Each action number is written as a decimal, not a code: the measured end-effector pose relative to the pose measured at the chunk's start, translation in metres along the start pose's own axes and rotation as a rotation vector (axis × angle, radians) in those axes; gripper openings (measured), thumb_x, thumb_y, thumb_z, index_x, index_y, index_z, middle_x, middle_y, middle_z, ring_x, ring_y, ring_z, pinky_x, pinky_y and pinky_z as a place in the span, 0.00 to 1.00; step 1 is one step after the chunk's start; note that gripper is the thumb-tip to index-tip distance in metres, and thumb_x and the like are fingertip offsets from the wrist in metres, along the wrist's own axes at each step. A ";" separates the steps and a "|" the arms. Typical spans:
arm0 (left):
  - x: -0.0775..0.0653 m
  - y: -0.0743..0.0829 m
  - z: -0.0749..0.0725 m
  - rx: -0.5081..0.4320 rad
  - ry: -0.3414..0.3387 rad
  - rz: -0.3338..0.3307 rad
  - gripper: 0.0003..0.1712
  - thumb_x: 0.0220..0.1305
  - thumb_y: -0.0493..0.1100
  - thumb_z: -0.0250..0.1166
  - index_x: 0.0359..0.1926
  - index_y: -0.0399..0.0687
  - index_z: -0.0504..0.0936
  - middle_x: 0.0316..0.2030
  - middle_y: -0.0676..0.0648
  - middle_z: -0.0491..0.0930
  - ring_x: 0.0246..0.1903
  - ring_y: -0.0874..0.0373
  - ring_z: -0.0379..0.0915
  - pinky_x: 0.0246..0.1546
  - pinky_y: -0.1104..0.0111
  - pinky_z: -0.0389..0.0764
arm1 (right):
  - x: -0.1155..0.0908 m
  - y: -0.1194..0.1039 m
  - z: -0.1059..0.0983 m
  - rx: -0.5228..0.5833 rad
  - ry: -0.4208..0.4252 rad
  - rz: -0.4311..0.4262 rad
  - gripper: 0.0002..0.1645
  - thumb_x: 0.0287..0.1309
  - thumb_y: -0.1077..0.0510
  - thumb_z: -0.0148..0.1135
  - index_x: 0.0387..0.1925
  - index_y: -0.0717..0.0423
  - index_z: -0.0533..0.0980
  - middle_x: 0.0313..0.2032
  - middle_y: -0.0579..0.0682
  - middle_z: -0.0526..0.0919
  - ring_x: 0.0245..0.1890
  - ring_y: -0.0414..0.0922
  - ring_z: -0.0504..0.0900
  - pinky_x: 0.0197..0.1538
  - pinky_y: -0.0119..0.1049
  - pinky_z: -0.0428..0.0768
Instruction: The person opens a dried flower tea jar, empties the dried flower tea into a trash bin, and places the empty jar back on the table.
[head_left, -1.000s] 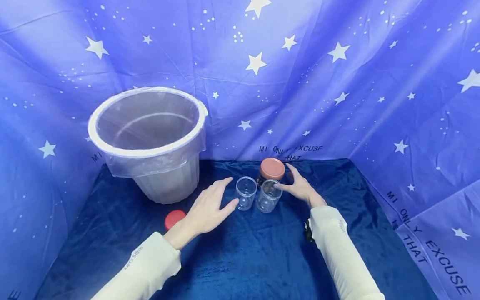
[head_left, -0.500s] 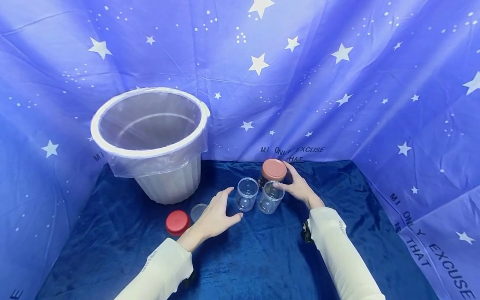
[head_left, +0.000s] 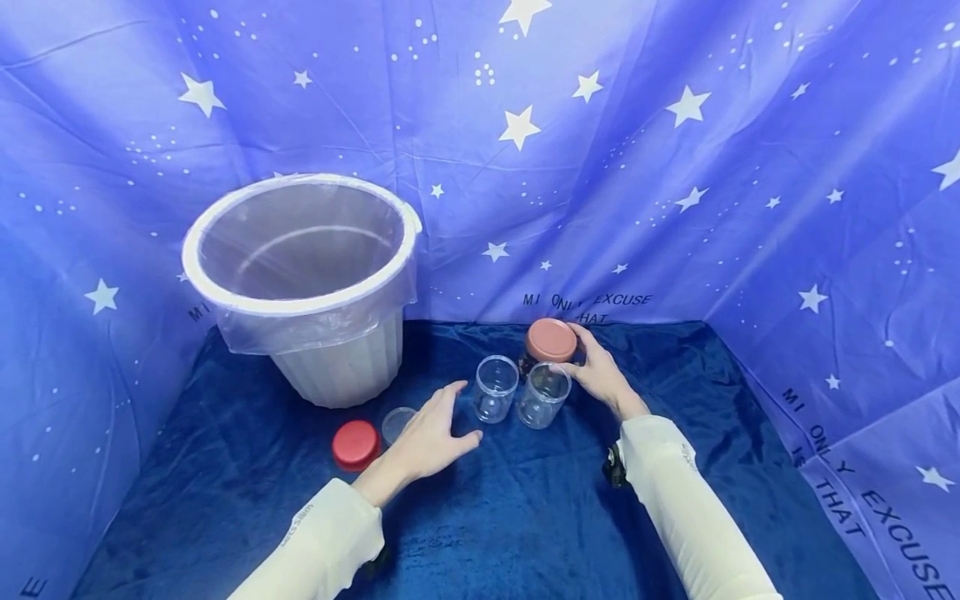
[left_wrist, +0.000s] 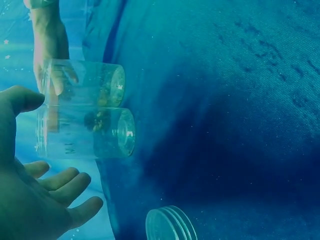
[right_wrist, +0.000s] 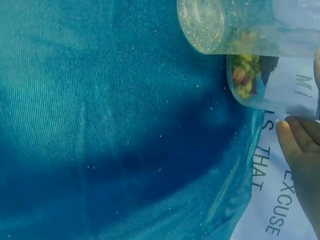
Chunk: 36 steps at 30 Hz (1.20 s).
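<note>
In the head view, the lidded jar (head_left: 552,340) stood right of centre, behind the right jar (head_left: 542,406), with the left jar (head_left: 494,392) just beside. Both clear jars stood upright and uncapped. The right hand (head_left: 598,373) curved about the lidded jar's right side, its thumb near the right jar's rim; whether it gripped could not be told. The left hand (head_left: 429,433) was spread, short of the left jar. At lower left lay the red lid (head_left: 356,443) and, partly behind that hand, a clear piece (head_left: 396,423); the bin (head_left: 300,305) filled the upper left.

In the left wrist view, the left hand's fingers were apart at the left edge, gripping nothing, and both clear jars lay sideways across the upper left.

In the right wrist view, yellow and red bits (right_wrist: 245,75) showed in the lidded jar at upper right. The fingertips sat by its lid end, contact unclear. The right jar overlapped it closely; a sideways thumb could probably topple that light-looking jar into its neighbour.
</note>
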<state>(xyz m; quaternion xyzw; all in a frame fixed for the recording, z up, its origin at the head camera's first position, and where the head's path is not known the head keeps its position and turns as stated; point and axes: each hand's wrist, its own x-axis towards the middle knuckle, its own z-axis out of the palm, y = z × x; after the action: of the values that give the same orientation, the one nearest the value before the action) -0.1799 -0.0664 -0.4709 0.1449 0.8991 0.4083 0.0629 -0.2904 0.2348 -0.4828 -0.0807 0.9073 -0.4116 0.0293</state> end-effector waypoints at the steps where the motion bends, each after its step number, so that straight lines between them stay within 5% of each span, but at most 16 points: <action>1: 0.000 0.000 0.000 -0.010 0.004 0.003 0.43 0.61 0.52 0.65 0.72 0.41 0.60 0.65 0.36 0.71 0.66 0.42 0.67 0.66 0.47 0.68 | 0.000 -0.001 -0.001 -0.009 0.004 -0.009 0.50 0.57 0.57 0.70 0.74 0.57 0.54 0.69 0.66 0.66 0.65 0.64 0.69 0.64 0.60 0.69; 9: 0.003 0.006 -0.006 -0.247 0.046 -0.063 0.19 0.70 0.47 0.56 0.55 0.42 0.79 0.47 0.41 0.85 0.49 0.46 0.83 0.55 0.55 0.79 | 0.001 -0.002 -0.014 -0.010 -0.006 -0.013 0.50 0.56 0.61 0.70 0.73 0.61 0.52 0.67 0.70 0.65 0.64 0.65 0.70 0.64 0.59 0.70; 15: 0.004 0.008 -0.011 -0.408 0.030 -0.130 0.17 0.69 0.43 0.52 0.50 0.40 0.81 0.42 0.38 0.86 0.43 0.48 0.85 0.54 0.55 0.79 | -0.002 0.005 -0.015 0.056 -0.101 0.064 0.52 0.62 0.61 0.64 0.73 0.62 0.40 0.69 0.73 0.56 0.69 0.67 0.60 0.65 0.62 0.67; 20: 0.003 0.007 -0.011 -0.414 0.025 -0.129 0.17 0.68 0.41 0.52 0.50 0.38 0.80 0.41 0.38 0.87 0.42 0.47 0.85 0.53 0.55 0.80 | -0.002 0.007 -0.004 0.160 -0.126 0.065 0.54 0.63 0.59 0.63 0.71 0.61 0.33 0.70 0.73 0.54 0.73 0.66 0.54 0.72 0.61 0.55; 25: 0.005 0.005 -0.008 -0.401 0.003 -0.106 0.16 0.69 0.41 0.53 0.49 0.36 0.80 0.41 0.35 0.86 0.41 0.46 0.85 0.50 0.58 0.81 | -0.003 0.008 0.003 0.166 -0.102 0.079 0.60 0.61 0.54 0.66 0.71 0.61 0.29 0.69 0.73 0.60 0.71 0.64 0.60 0.71 0.59 0.58; 36: 0.004 0.002 -0.009 -0.353 0.028 -0.091 0.14 0.64 0.37 0.54 0.47 0.38 0.81 0.40 0.39 0.86 0.40 0.47 0.85 0.45 0.64 0.82 | -0.005 0.014 -0.002 0.150 -0.065 0.112 0.60 0.57 0.49 0.70 0.75 0.64 0.42 0.72 0.69 0.55 0.72 0.63 0.60 0.71 0.59 0.62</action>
<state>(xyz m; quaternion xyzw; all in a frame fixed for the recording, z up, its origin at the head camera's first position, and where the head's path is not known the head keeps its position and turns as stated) -0.1857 -0.0701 -0.4631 0.0854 0.8198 0.5585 0.0933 -0.2869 0.2457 -0.4921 -0.0407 0.8757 -0.4731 0.0876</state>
